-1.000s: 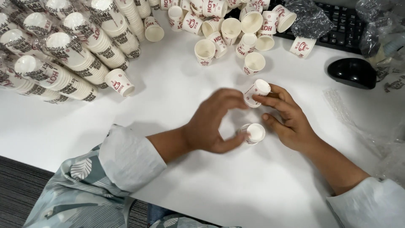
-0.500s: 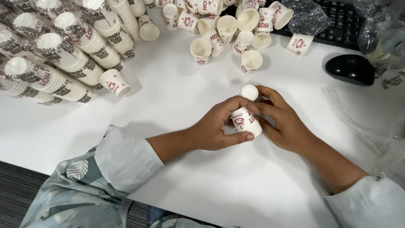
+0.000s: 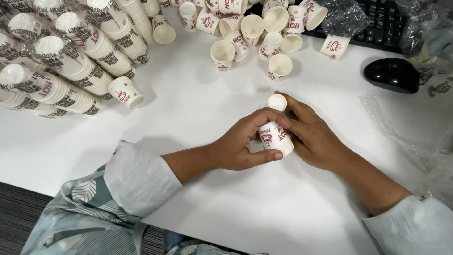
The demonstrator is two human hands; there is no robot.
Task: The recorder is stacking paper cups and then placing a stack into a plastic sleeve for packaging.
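Both hands hold a short nested stack of small white paper cups with red print (image 3: 275, 134), lying tilted just above the white table (image 3: 198, 113) with its closed bottom pointing away from me. My left hand (image 3: 243, 141) wraps the stack from the left, thumb underneath and fingers over the top. From the right, my right hand (image 3: 314, 134) clasps the same stack, its fingers touching the stack's upper end (image 3: 277, 102).
Loose single cups (image 3: 252, 28) are scattered at the back centre. Long wrapped sleeves of stacked cups (image 3: 71, 61) lie at the back left, one loose cup (image 3: 125, 92) beside them. A black mouse (image 3: 391, 74), a keyboard (image 3: 382, 21) and crumpled clear plastic (image 3: 415, 141) occupy the right.
A second ago each hand held a separate cup. The cups have since been pushed together into one stack, which both hands now grip.
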